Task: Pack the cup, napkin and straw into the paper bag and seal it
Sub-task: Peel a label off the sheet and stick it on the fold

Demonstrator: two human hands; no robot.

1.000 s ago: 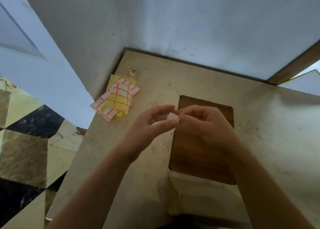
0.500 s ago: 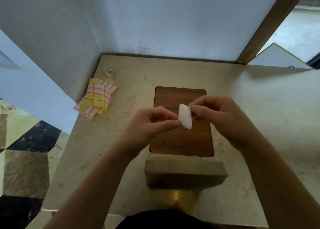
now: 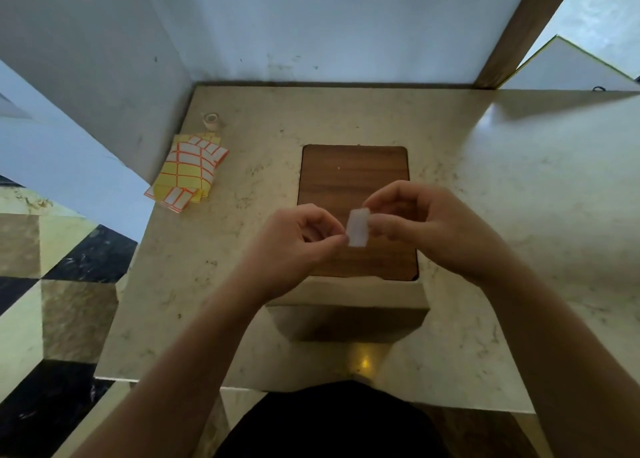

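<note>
My left hand (image 3: pixel 294 246) and my right hand (image 3: pixel 436 229) meet above the table, pinching a small white sticker label (image 3: pixel 357 228) between their fingertips. The right thumb and finger grip its right edge and the left fingertips touch its left edge. Just below the hands, at the table's near edge, stands the brown paper bag (image 3: pixel 346 298), seen from above with its top folded flat over. The cup, napkin and straw are not visible.
Yellow sheets of red-bordered labels (image 3: pixel 187 173) lie at the table's left edge, with a small tape roll (image 3: pixel 211 120) behind them. A dark wooden panel (image 3: pixel 353 180) lies in the marble tabletop (image 3: pixel 502 215). Walls close the back and left.
The view has swung so the bag and table sit centred. The white label, first hidden between the fingertips, now hangs flat and facing me between both hands.
</note>
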